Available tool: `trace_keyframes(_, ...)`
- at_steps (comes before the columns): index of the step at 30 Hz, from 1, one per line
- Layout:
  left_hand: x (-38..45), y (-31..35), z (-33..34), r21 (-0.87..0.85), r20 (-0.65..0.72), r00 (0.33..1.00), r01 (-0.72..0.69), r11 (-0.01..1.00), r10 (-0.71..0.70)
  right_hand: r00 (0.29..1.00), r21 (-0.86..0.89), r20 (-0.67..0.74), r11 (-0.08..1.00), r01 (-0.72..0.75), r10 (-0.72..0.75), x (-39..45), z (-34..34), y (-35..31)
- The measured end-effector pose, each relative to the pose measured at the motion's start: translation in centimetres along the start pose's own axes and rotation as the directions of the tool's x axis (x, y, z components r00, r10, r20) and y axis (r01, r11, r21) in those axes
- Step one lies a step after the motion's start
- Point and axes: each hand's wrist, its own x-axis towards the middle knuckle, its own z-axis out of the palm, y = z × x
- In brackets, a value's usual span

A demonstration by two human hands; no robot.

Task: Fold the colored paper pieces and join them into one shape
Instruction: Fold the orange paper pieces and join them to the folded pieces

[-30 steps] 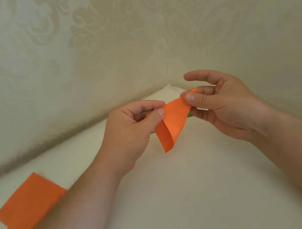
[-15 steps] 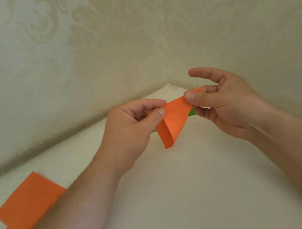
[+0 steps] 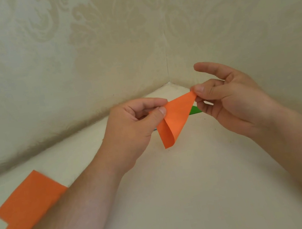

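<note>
**Two hands, one orange sheet held in mid-fold**

One orange paper piece [image 3: 174,119] is held above the desk [image 3: 179,199], clear of its surface, so that both faces can be worked without the desk getting in the way. The sheet is curled over on itself, its lower edge rolled into a soft loop rather than a pressed crease; the fold is judged to be begun, not set.

Left hand [image 3: 132,125]: fingers curled, the sheet's left corner pinched between thumb and forefinger, apparently as the anchor.

Right hand [image 3: 228,98]: the upper right corner is pinched between thumb and a fingertip; the forefinger is extended free above, touching nothing. The corner is held taut, probably so the edges can be aligned before creasing.

Spare orange paper [image 3: 26,209]: flat on the desk at lower left, partly covered by the left forearm, well apart from the work; it appears to be more than one overlapped sheet, kept for later units.

Green paper [image 3: 194,110]: a sliver is seen on the desk behind the held sheet; its shape cannot be told.

Joining is not yet begun.
</note>
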Motion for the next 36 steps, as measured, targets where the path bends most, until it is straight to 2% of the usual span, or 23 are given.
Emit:
trace_keyframes(3, 0.0, -0.1, 0.1, -0.010, 0.002, 1.000, 0.004, 1.000, -0.004, 1.000, -0.009, -0.003, 1.000, -0.007, 0.007, 0.1, 0.2, 0.0)
trace_keyframes(9, 0.0, -0.4, 0.0, -0.065, 0.002, 1.000, 0.011, 0.998, -0.011, 0.986, -0.144, 0.139, 0.987, -0.073, 0.093, -0.8, 1.1, 0.7)
trace_keyframes(14, 0.1, -0.6, 0.2, -0.115, 0.023, 1.000, 0.005, 0.993, -0.002, 0.995, -0.189, 0.076, 0.981, -0.052, 0.067, -0.6, 1.3, 1.0)
trace_keyframes(17, 0.1, -0.6, 0.4, -0.168, 0.021, 1.000, 0.021, 0.986, -0.017, 0.982, -0.193, 0.144, 0.977, -0.094, 0.122, -0.8, 1.3, 1.3)
trace_keyframes(20, 0.2, -0.6, 0.3, -0.210, 0.024, 0.999, 0.032, 0.977, -0.028, 0.960, -0.270, 0.217, 0.956, -0.114, 0.176, -1.1, 1.5, 1.6)
trace_keyframes(25, 0.2, -0.8, 0.4, -0.221, -0.001, 1.000, 0.019, 0.975, -0.020, 0.983, -0.400, 0.160, 0.916, -0.020, 0.091, -0.9, 1.5, 1.8)
trace_keyframes(27, 0.2, -0.8, 0.6, -0.259, -0.015, 0.999, 0.034, 0.965, -0.039, 0.984, -0.406, 0.155, 0.914, -0.016, 0.086, -0.9, 1.4, 1.9)
trace_keyframes(32, 0.5, -0.7, 0.4, -0.323, -0.055, 0.995, 0.061, 0.945, -0.083, 0.953, -0.411, 0.255, 0.910, -0.047, 0.164, -1.0, 1.2, 2.1)
trace_keyframes(36, 0.4, -0.8, 0.5, -0.359, -0.076, 0.994, 0.049, 0.932, -0.082, 0.962, -0.389, 0.236, 0.920, -0.035, 0.136, -0.9, 1.3, 2.1)
